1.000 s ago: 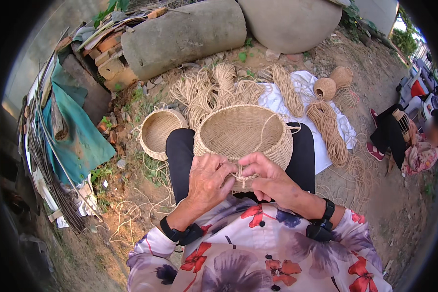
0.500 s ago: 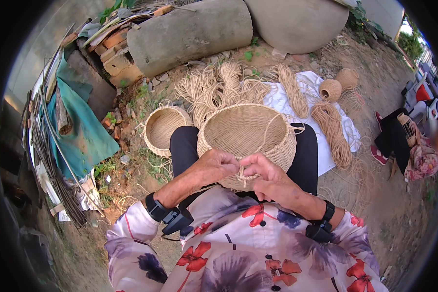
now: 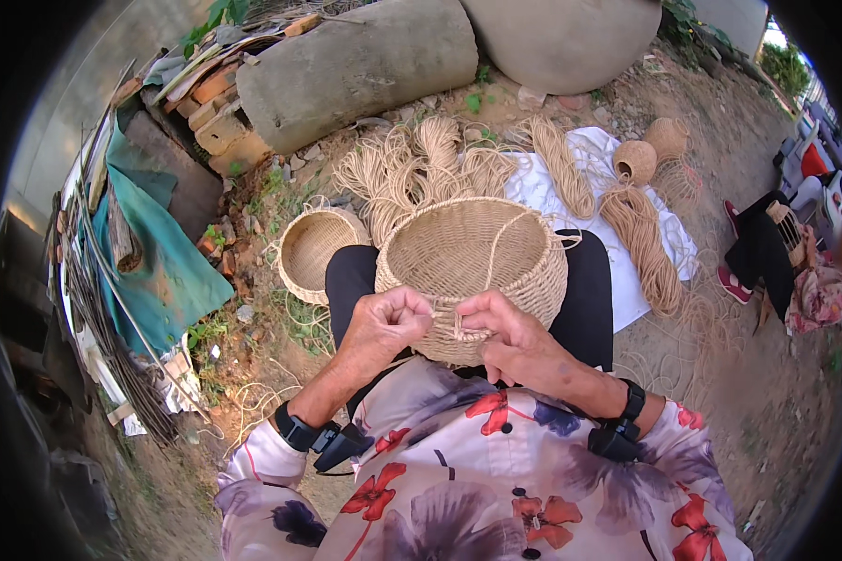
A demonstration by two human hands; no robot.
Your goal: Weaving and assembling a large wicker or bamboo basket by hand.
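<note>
A round woven basket [image 3: 421, 266] of tan cord rests on my lap, tilted with its mouth facing up. My left hand [image 3: 388, 323] is pinched closed in front of the near rim, left of the middle; whatever its fingertips hold is too small to make out. Just to its right, my right hand [image 3: 515, 337] is closed, index finger and thumb gripping the near rim and its strands. A loose strand of cord [image 3: 492, 254] runs across the inside of the basket up toward the right rim. A small cord loop [image 3: 568, 242] sticks out from the right side.
A smaller basket [image 3: 320, 245] stands at the left. Cord bundles [image 3: 398, 178] lie beyond, another skein [image 3: 641, 245] on a white cloth [image 3: 599, 154]. Two small round woven pieces [image 3: 634, 163] are at far right. Another person [image 3: 762, 238] sits at the right edge. A concrete cylinder [image 3: 355, 75] lies behind.
My left hand has moved a little left and down, away from my right hand, opening a gap between them at the rim. My right hand stays at nearly the same spot.
</note>
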